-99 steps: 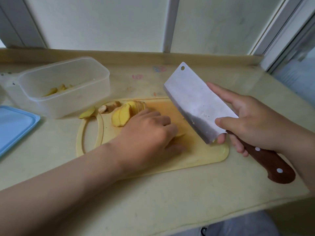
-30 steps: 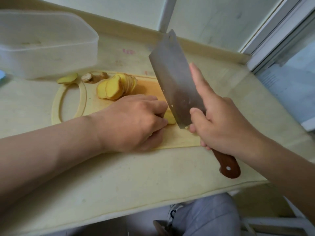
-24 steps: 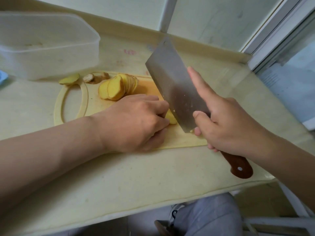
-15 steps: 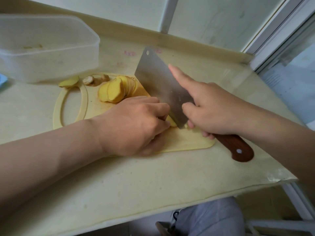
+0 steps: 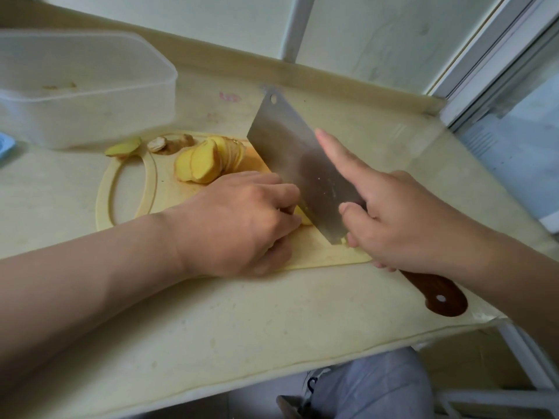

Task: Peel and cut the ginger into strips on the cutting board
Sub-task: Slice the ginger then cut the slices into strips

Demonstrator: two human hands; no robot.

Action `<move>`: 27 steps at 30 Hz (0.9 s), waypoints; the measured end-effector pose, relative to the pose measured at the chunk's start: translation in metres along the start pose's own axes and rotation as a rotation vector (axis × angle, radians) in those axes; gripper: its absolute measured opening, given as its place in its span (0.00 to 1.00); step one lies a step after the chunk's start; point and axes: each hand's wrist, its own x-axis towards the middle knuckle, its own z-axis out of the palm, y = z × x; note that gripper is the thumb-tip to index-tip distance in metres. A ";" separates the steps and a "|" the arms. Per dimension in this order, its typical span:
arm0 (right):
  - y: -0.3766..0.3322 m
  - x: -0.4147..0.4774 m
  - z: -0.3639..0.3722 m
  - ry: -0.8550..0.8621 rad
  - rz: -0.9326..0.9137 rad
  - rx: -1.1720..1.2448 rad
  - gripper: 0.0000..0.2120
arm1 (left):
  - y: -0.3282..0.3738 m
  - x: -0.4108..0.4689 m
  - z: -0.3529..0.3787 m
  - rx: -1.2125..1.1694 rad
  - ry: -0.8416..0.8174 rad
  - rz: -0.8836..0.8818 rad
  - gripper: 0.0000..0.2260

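Observation:
A pale yellow cutting board (image 5: 127,189) lies on the counter. A fan of peeled ginger slices (image 5: 205,161) sits on its far part. My left hand (image 5: 239,222) curls over a small stack of ginger (image 5: 304,217) on the board, mostly hiding it. My right hand (image 5: 402,219) grips a cleaver (image 5: 296,158) by its brown wooden handle, forefinger stretched along the blade. The blade's edge is down on the ginger right beside my left knuckles.
A translucent plastic box (image 5: 84,86) stands at the back left. Ginger peel and end scraps (image 5: 157,143) lie at the board's far left edge. A blue lid corner (image 5: 4,146) shows at far left. The counter's front edge (image 5: 272,373) is close to me.
The cleaver came down from a raised tilt onto the ginger beside my left knuckles. My right hand moved left and lowered with it. My left hand stayed on the stack.

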 end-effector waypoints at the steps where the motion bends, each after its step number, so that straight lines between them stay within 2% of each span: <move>1: -0.003 0.005 -0.002 -0.032 0.015 -0.009 0.41 | 0.000 0.000 0.000 0.001 -0.002 0.000 0.12; 5: -0.013 0.033 -0.004 -0.064 0.019 -0.024 0.43 | 0.000 0.002 -0.001 -0.003 -0.010 0.004 0.13; 12: -0.001 0.009 0.017 0.179 0.038 0.259 0.42 | -0.001 -0.001 -0.005 -0.016 -0.025 -0.024 0.13; 15: 0.004 -0.006 0.021 0.222 0.001 0.245 0.41 | -0.001 0.000 -0.006 -0.023 -0.037 -0.039 0.14; 22: 0.007 -0.007 0.012 0.142 -0.027 0.089 0.42 | -0.001 0.000 -0.006 -0.013 -0.006 -0.030 0.13; 27: -0.010 0.019 -0.001 -0.029 0.015 -0.011 0.42 | -0.002 0.000 -0.006 -0.024 -0.029 -0.020 0.13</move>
